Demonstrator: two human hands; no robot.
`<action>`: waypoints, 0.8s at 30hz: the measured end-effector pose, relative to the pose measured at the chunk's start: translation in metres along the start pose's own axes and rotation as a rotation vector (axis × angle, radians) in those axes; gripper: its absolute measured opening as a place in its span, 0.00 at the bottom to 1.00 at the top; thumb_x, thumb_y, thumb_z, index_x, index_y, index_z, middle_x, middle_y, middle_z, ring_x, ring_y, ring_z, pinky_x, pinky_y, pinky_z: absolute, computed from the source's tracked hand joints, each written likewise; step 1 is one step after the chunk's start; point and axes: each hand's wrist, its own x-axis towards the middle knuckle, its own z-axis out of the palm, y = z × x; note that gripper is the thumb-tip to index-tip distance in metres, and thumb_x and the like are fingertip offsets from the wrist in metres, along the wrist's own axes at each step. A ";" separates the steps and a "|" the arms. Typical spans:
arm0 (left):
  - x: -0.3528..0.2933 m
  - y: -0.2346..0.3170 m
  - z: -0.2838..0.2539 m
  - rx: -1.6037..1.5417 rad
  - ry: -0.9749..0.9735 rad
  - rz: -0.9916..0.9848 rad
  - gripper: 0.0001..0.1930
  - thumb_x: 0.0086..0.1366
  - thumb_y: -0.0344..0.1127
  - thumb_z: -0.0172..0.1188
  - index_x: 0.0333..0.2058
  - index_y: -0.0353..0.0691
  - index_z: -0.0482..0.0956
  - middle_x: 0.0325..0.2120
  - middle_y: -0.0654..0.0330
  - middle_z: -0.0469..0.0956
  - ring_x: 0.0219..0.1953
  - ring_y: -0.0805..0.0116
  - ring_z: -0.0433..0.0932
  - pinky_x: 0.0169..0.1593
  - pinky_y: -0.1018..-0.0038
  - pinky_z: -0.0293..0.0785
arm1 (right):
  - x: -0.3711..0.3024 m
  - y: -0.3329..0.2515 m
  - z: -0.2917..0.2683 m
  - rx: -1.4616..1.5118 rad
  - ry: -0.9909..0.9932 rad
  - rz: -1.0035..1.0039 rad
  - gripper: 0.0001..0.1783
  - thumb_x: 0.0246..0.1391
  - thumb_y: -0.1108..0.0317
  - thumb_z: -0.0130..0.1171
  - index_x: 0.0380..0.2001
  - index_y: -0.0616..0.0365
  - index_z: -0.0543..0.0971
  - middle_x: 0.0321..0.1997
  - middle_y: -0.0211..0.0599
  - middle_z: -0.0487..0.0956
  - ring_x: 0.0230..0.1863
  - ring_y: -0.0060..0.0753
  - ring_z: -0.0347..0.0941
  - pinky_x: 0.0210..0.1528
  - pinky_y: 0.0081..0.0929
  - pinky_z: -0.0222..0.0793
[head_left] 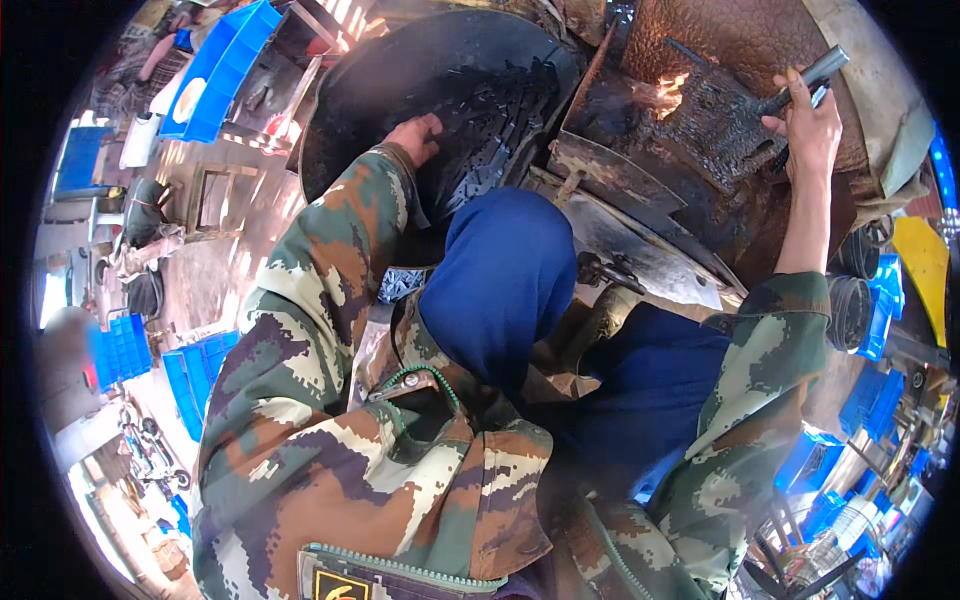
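Observation:
My left hand (418, 138) is over a large round black pan (345, 95), its fingers bent together. Whatever they may hold is hidden. Many thin dark metal strips (490, 150) lie in the pan beside that hand. On the right, my right hand (808, 128) is closed round a metal tool with a grey tubular handle (826, 66). The tool lies over a dark, crusted metal surface (715, 125); its working end cannot be made out. An orange flame (668, 95) glows to the left of it.
A rusty metal plate (620, 175) stands between pan and fire, close to my blue-clad knee (500, 270). Blue plastic bins (215, 75) are at the far left, with more blue crates (195, 375) below. At right are coils of dark wire (850, 310) and a yellow panel (920, 270).

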 end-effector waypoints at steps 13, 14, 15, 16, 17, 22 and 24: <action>-0.004 0.018 -0.005 0.120 -0.032 0.103 0.18 0.56 0.29 0.66 0.45 0.40 0.74 0.44 0.51 0.73 0.50 0.44 0.75 0.51 0.57 0.73 | 0.001 0.010 -0.001 0.008 0.012 0.008 0.20 0.63 0.59 0.62 0.48 0.65 0.76 0.43 0.39 0.85 0.35 0.24 0.79 0.24 0.23 0.83; -0.005 0.020 -0.004 0.118 -0.033 0.102 0.18 0.56 0.29 0.66 0.45 0.40 0.74 0.44 0.51 0.73 0.50 0.44 0.75 0.51 0.57 0.73 | 0.001 0.011 0.000 0.007 0.011 0.009 0.20 0.63 0.59 0.62 0.48 0.65 0.76 0.43 0.39 0.85 0.35 0.24 0.79 0.24 0.23 0.83; -0.005 0.022 -0.007 0.121 -0.038 0.086 0.18 0.57 0.33 0.65 0.47 0.42 0.74 0.46 0.51 0.75 0.51 0.46 0.76 0.52 0.57 0.73 | 0.001 0.009 -0.001 0.010 0.013 0.008 0.20 0.63 0.59 0.62 0.49 0.65 0.76 0.43 0.39 0.85 0.35 0.25 0.79 0.24 0.23 0.83; -0.004 0.025 -0.007 0.119 -0.043 0.071 0.19 0.58 0.36 0.65 0.48 0.43 0.75 0.48 0.51 0.77 0.52 0.48 0.77 0.53 0.57 0.74 | 0.001 0.008 -0.003 0.008 0.016 0.006 0.20 0.63 0.59 0.61 0.50 0.65 0.76 0.43 0.39 0.85 0.36 0.25 0.80 0.25 0.23 0.83; -0.004 0.028 -0.007 0.118 -0.043 0.074 0.19 0.58 0.36 0.65 0.48 0.43 0.75 0.48 0.51 0.77 0.52 0.48 0.77 0.53 0.57 0.74 | 0.001 0.007 -0.004 0.006 0.018 0.005 0.20 0.63 0.59 0.61 0.50 0.65 0.76 0.43 0.39 0.85 0.36 0.25 0.80 0.25 0.23 0.83; -0.005 0.041 -0.008 0.181 0.026 0.031 0.18 0.65 0.39 0.59 0.52 0.43 0.72 0.42 0.47 0.81 0.49 0.43 0.78 0.51 0.54 0.74 | 0.003 0.008 -0.006 -0.038 0.008 0.041 0.21 0.64 0.59 0.61 0.51 0.64 0.75 0.43 0.39 0.84 0.38 0.25 0.79 0.25 0.23 0.83; 0.003 0.050 -0.007 0.165 0.020 -0.043 0.17 0.65 0.41 0.58 0.51 0.43 0.73 0.40 0.46 0.81 0.48 0.43 0.79 0.50 0.54 0.74 | 0.001 0.010 -0.009 -0.040 0.014 0.027 0.21 0.64 0.59 0.61 0.52 0.64 0.75 0.43 0.39 0.84 0.37 0.25 0.79 0.25 0.23 0.83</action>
